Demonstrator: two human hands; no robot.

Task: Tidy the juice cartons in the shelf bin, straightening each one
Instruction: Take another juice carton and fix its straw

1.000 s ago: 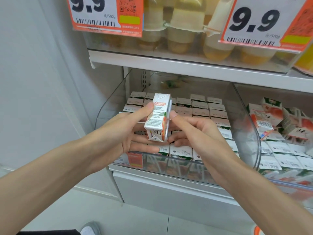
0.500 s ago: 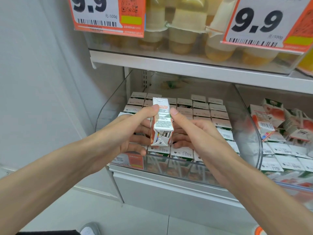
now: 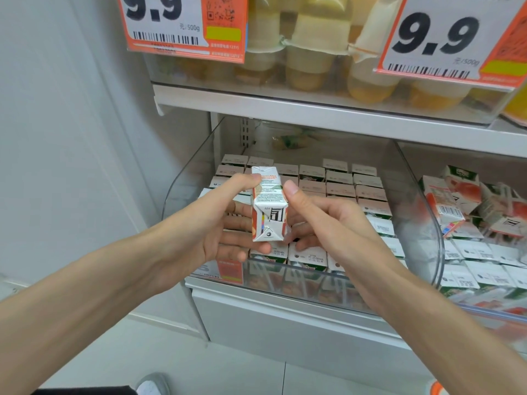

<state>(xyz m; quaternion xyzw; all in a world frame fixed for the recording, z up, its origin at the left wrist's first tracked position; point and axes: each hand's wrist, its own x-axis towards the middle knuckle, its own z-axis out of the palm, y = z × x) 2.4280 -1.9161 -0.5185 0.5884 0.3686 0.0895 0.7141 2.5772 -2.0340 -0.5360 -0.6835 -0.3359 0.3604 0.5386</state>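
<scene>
At frame centre, pinches one juice carton between left grip and right grip, thumbs on its side faces, fingers behind, bottom flap facing the camera. Holds it just above the upright rows of cartons in the clear shelf bin.

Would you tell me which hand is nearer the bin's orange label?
Left: the left hand is just above the orange label; the right hand grips the juice carton farther right.
</scene>
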